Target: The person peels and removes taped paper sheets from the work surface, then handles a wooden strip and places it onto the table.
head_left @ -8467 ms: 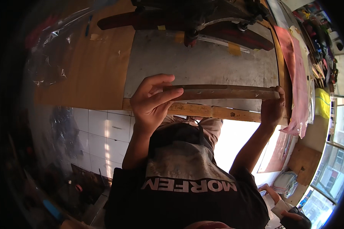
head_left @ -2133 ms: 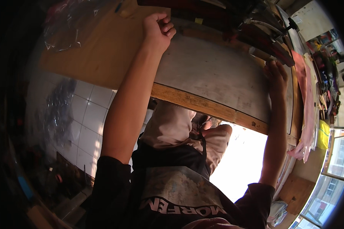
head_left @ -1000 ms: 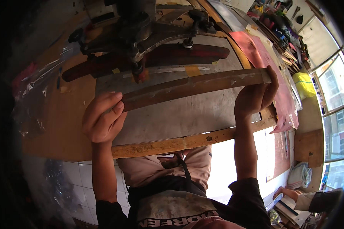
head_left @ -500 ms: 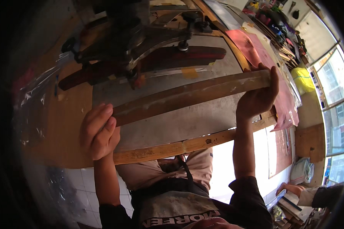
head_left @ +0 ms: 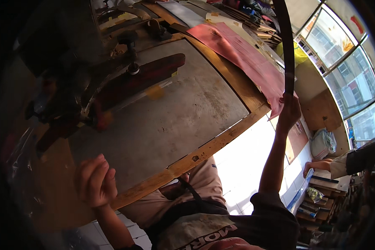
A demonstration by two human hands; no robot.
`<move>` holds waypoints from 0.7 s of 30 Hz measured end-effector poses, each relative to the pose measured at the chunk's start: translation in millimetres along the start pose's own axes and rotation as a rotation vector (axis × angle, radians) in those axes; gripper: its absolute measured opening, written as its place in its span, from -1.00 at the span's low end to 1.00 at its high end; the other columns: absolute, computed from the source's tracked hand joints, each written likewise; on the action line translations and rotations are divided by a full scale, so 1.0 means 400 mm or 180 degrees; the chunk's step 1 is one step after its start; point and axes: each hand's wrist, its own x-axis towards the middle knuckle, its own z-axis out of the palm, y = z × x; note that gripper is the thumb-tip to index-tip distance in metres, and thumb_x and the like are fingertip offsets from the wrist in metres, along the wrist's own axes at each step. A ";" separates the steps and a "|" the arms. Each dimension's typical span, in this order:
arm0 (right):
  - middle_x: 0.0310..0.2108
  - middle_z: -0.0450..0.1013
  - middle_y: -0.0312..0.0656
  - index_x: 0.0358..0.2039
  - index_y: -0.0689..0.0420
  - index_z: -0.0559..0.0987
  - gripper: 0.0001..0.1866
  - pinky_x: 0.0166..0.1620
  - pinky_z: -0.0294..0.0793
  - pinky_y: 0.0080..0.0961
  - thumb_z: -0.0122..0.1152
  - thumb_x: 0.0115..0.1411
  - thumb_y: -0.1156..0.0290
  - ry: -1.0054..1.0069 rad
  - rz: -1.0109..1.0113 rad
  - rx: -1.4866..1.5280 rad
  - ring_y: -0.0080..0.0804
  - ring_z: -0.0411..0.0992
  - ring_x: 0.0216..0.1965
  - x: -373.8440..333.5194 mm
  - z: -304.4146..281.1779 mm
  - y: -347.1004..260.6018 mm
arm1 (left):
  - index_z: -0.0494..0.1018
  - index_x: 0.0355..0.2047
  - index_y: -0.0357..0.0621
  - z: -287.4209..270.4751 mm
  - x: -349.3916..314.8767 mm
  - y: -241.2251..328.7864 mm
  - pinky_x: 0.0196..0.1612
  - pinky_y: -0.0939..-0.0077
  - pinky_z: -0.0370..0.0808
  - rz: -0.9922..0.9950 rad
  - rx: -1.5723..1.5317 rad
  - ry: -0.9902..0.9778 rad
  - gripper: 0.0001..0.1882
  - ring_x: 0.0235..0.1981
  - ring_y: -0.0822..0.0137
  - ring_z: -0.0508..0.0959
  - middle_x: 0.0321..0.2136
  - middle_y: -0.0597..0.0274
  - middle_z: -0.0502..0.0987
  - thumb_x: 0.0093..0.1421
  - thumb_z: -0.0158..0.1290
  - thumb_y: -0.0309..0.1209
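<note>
My right hand (head_left: 290, 111) is closed round the lower end of a long, flat, dark strip (head_left: 288, 50). Held upright at the right, it runs out past the top edge of the picture. My left hand (head_left: 96, 183) holds nothing; its fingers are loosely bent and the thumb stands a little off them. It hovers over the near left part of a grey metal plate (head_left: 187, 100) set in a wooden table. Beyond it, a machine fixture with a round metal foot (head_left: 133, 68) stands over a dark reddish bar (head_left: 141, 75).
A wooden edge (head_left: 196, 157) runs along the table's near side. Pink sheeting (head_left: 241, 54) drapes over the right side. Further right are a yellow bag (head_left: 293, 52), windows (head_left: 341, 62) and a white sack (head_left: 322, 143). Another person's bare leg (head_left: 318, 165) shows at the lower right, near stacked boards (head_left: 321, 183).
My left hand has let go of the strip's left end. My right hand has swung the strip from lying across the table to upright at the right. The view has turned rightward.
</note>
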 end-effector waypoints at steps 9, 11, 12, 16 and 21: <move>-0.60 0.46 -0.21 -0.46 0.25 0.56 -0.82 -0.54 0.41 -0.56 0.25 0.14 0.37 -0.0758 0.2874 0.1013 -0.46 0.40 -0.63 0.339 -0.045 0.461 | 0.54 -0.40 -0.21 0.020 0.030 0.019 -0.42 0.41 0.49 -0.0417 0.0013 -0.0661 -0.89 -0.50 0.21 0.58 -0.46 0.15 0.58 0.03 0.21 -0.57; -0.59 0.44 -0.21 -0.44 0.20 0.56 -0.82 -0.56 0.36 -0.57 0.17 0.19 0.35 -0.0918 0.2967 0.0882 -0.47 0.39 -0.61 0.353 -0.035 0.517 | 0.53 -0.37 -0.22 0.019 0.028 0.018 -0.36 0.37 0.47 -0.0556 -0.0117 -0.0988 -0.88 -0.43 0.17 0.58 -0.44 0.13 0.58 0.05 0.18 -0.61; -0.60 0.44 -0.23 -0.44 0.19 0.56 -0.82 -0.58 0.34 -0.57 0.15 0.20 0.34 -0.1021 0.3031 0.0912 -0.47 0.38 -0.63 0.348 -0.020 0.522 | 0.53 -0.37 -0.22 0.018 0.027 0.020 -0.36 0.37 0.47 -0.0564 -0.0095 -0.0995 -0.88 -0.43 0.17 0.58 -0.44 0.13 0.58 0.05 0.18 -0.61; -0.58 0.46 -0.22 -0.42 0.14 0.59 -0.77 -0.63 0.39 -0.47 0.17 0.14 0.23 -0.1574 0.2639 -0.0738 -0.41 0.40 -0.65 0.349 0.008 0.479 | 0.52 -0.41 -0.17 0.020 0.032 0.025 -0.38 0.34 0.45 -0.0644 -0.0021 -0.1136 -0.88 -0.46 0.19 0.57 -0.48 0.19 0.57 0.02 0.20 -0.59; -0.18 0.56 0.00 -0.25 0.13 0.65 -0.55 -0.23 0.56 -0.17 0.22 0.07 -0.01 -0.1525 0.0556 -0.4310 -0.09 0.56 -0.16 0.355 0.084 0.303 | 0.54 -0.41 -0.11 0.038 0.032 0.014 -0.43 0.38 0.46 -0.0498 -0.0114 -0.1164 -0.86 -0.53 0.26 0.58 -0.53 0.28 0.56 -0.02 0.23 -0.54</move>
